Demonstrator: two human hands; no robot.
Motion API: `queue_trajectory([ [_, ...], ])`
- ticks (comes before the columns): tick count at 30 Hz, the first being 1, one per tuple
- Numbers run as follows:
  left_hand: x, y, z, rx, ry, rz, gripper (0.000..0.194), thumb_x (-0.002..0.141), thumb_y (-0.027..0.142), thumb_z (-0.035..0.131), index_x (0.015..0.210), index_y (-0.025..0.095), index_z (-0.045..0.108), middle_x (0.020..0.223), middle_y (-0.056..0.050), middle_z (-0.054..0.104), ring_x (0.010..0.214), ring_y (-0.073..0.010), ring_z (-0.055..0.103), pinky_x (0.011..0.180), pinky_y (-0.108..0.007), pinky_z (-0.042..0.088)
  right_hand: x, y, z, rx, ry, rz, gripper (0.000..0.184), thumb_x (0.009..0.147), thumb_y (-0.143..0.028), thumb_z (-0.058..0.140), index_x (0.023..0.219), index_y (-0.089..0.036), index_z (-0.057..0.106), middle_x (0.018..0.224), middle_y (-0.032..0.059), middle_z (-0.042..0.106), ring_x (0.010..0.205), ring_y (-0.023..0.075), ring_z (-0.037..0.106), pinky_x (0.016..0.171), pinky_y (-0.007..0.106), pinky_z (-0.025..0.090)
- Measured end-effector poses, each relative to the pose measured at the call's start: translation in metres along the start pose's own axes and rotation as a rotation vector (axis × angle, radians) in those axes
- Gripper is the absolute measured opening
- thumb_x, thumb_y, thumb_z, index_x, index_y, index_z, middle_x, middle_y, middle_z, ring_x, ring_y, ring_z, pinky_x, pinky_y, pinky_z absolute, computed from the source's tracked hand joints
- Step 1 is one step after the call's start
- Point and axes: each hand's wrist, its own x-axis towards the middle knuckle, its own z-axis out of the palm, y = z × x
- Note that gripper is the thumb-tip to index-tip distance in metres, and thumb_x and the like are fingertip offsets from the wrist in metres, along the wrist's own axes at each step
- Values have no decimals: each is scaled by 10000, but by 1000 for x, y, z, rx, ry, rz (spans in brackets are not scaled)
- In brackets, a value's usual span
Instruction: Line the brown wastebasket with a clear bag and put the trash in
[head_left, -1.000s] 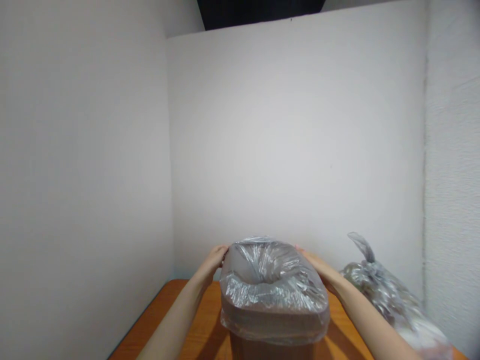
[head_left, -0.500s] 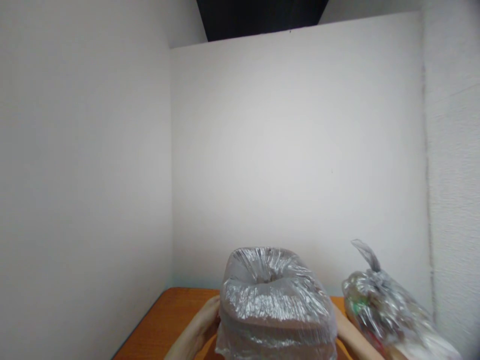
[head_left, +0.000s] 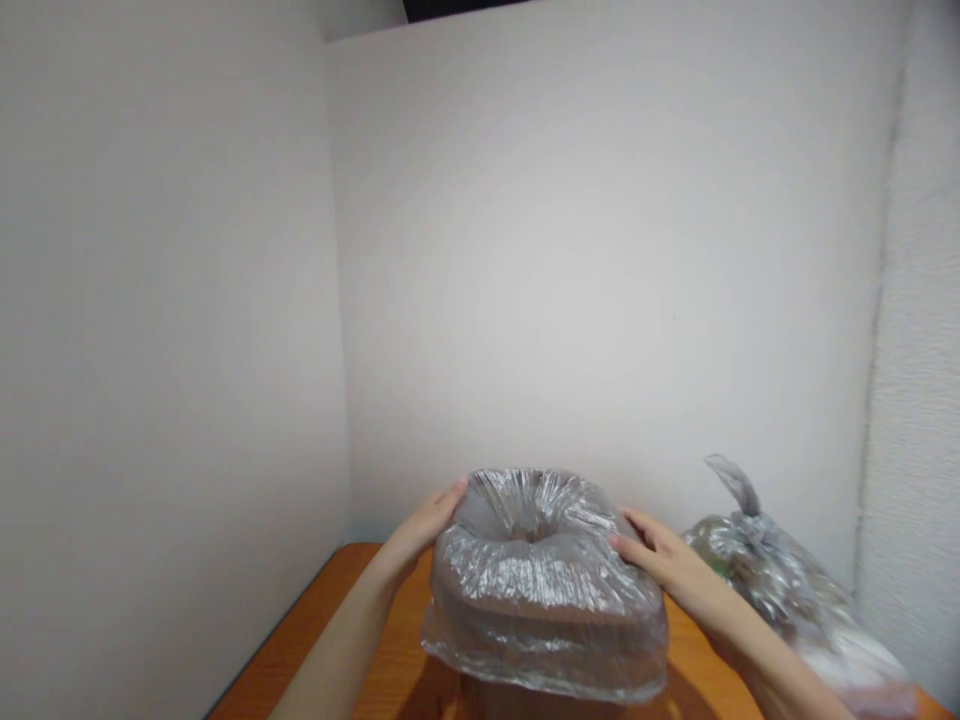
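A brown bin stands upright on the table, its mouth lined with a thin clear plastic bag folded down over the rim. The bag gathers inward to a dark hollow at the centre, and its loose edge hangs around the outside. At the upper left of the rim, my left hand is pressed on the bag with its fingers along the side, partly hidden. My right hand grips the right rim through the bag, thumb on top and fingers over the far side.
To the right, a tied clear bag full of mixed rubbish rests on the wooden table, partly behind my right forearm. White walls close in the table at the back and on both sides.
Both hands have moved up from low on the bin's sides to its rim. The view has tipped down, showing more of the bag's hanging edge and the bin below it.
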Motion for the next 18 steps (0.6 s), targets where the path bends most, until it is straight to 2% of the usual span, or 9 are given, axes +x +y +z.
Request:
queue_trajectory([
  [3,-5,5,8,55,59,52,512,813,641,519,910,149,621,911,-72,675,888,-228,603,779,-313,464,-2,10,2,39,19,-79,612,810,-522,623,1286,-139,597,1310,154,641,1224,315,587,1062,448,457],
  [6,-21,3,11,122,103,130,435,838,585,496,906,164,583,883,-43,633,874,-213,569,779,-300,446,-15,41,3,-2,111,-143,647,859,-484,600,1396,-138,498,1431,161,543,1350,302,479,1138,437,376],
  [9,-46,3,14,192,114,174,348,850,520,519,871,177,575,845,-29,622,835,-204,558,768,-290,433,-37,74,6,-148,143,-176,651,914,-466,541,1476,-171,394,1503,138,466,1427,296,368,1167,448,331],
  [12,-74,13,21,253,73,183,253,870,412,508,932,186,602,884,-37,667,835,-204,589,766,-278,435,-59,96,3,-339,200,-196,640,924,-484,516,1473,-190,371,1518,143,441,1432,333,350,1168,519,316],
  [15,-97,26,32,285,23,149,244,886,348,468,1021,206,613,930,-39,698,839,-202,626,745,-266,440,-73,89,-14,-482,267,-258,645,883,-505,575,1443,-243,391,1506,125,441,1390,369,403,1137,566,364],
  [18,-112,29,42,365,13,105,280,889,384,439,1040,215,603,953,-67,705,859,-230,650,732,-284,448,-82,50,-31,-529,477,-348,587,876,-493,578,1405,-292,424,1415,103,504,1297,372,478,1090,585,394],
])
